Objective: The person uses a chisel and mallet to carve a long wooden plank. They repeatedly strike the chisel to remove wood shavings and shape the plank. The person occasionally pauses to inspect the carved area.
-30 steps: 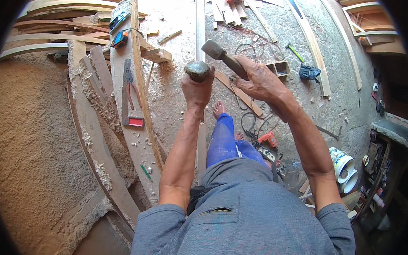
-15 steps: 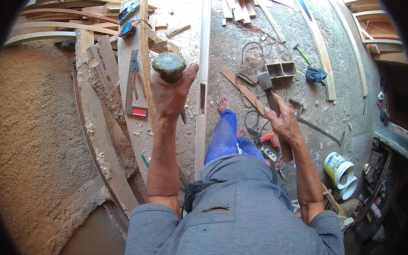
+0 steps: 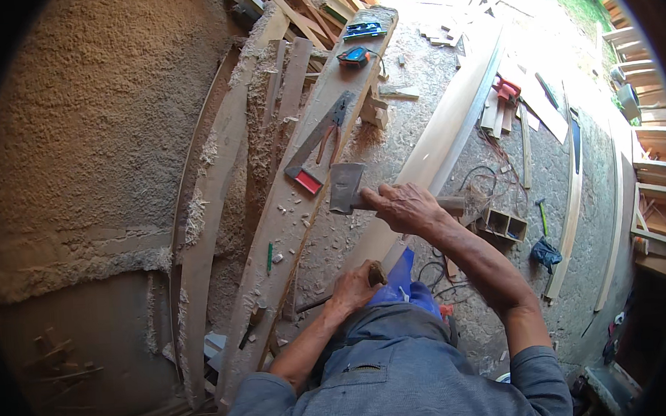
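Observation:
My right hand grips the wooden handle of a hatchet, held crosswise above a long pale beam. The broad grey steel head points left, and the handle's end sticks out to the right. Lower down, close to my body, my left hand is closed round a chisel with a worn wooden handle. Its dark metal shaft points left toward a thick board. The hatchet head and the chisel are apart. The beam's near end is partly hidden by my hands and legs.
On the thick board lie a square, pliers, a tape measure, a green pencil and wood chips. To the right are a divided box, a green-handled hammer, cables and a red power tool.
My view has turned. My left hand has lowered the chisel toward my body and tipped it sideways. My right hand has swung the hatchet left, over the beam.

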Available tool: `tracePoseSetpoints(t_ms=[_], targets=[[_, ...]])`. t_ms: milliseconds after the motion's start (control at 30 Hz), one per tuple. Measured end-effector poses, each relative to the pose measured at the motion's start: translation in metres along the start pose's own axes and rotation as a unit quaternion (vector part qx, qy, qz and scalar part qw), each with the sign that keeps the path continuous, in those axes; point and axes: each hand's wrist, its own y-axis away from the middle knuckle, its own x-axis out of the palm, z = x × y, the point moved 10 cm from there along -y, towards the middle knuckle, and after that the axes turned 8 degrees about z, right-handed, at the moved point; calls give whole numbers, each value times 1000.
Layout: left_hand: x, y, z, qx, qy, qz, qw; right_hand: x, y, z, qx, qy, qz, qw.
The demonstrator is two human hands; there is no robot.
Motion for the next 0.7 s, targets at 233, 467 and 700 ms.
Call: tracePoseSetpoints(t_ms=[233,467,700], targets=[[-4,-2,16,-44,34,6,998,89,-136,99,-135,-28,21,990],[5,19,38,16,139,-130,982,88,-152,103,-117,-39,-22,992],[-102,25,-65,312,171,-193,915,-46,45,79,-156,-357,-191,901]])
